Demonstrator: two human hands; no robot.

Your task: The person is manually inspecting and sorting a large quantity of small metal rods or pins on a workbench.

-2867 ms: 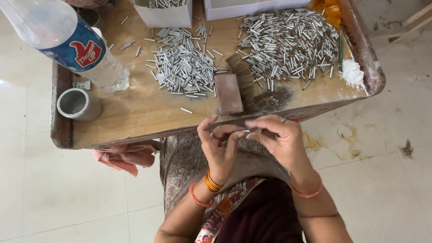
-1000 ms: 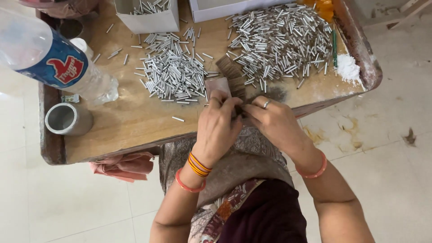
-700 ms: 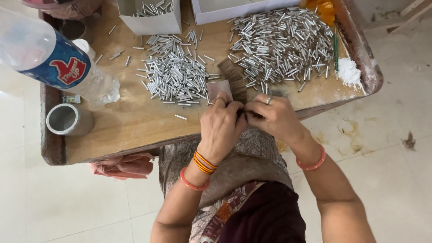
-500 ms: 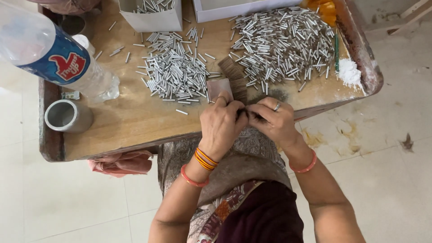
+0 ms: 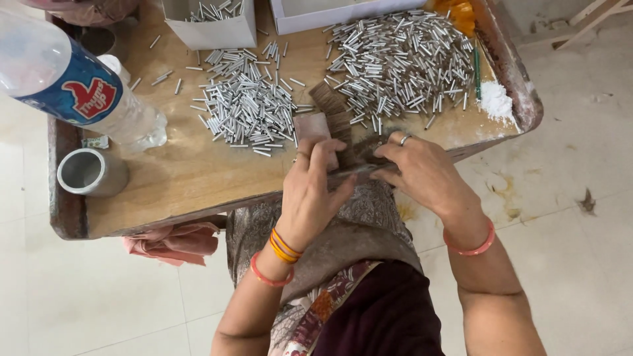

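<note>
1. At the table's near edge, my left hand (image 5: 310, 191) and right hand (image 5: 415, 171) pinch a thin dark brown fibre bundle (image 5: 353, 170) between pressed fingertips.
2. Judged step: shaping it. Short silver metal tubes (image 5: 395, 66) lie at twelve o'clock; the next move calls for one.

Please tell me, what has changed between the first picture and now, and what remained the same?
Both hands moved up from below the table edge onto it: the left hand and right hand now pinch a thin dark strip beside the small block. The tube piles, bottle and metal cup stayed in place.
</note>
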